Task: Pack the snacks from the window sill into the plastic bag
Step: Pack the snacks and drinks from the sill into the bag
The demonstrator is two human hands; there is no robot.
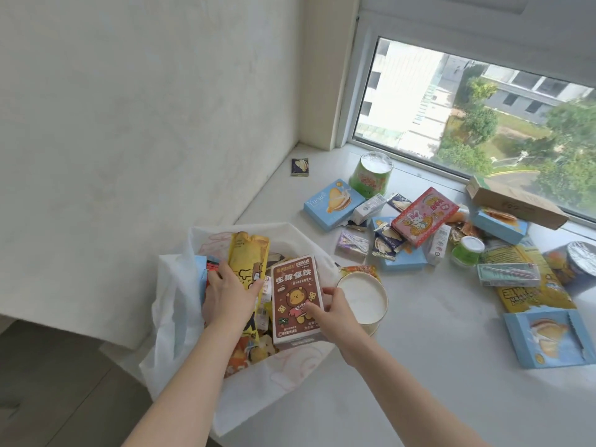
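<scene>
A white plastic bag (175,304) lies open at the sill's left end, with several snacks inside. My left hand (230,293) is inside the bag and grips a tall yellow packet (246,256) from the side. My right hand (332,306) pinches the right edge of a brown box with a bear picture (295,285), which lies on top of the bag's contents. More snacks are scattered on the white sill (419,366) to the right: a blue box (333,203), a pink rabbit box (424,216) and a green cup (374,174).
A white round tub (364,298) sits just right of the bag, touching my right wrist. Further right lie a green small jar (467,251), a yellow bag (529,279), a blue torn box (548,338) and a cardboard box (516,201). The window (483,117) runs behind.
</scene>
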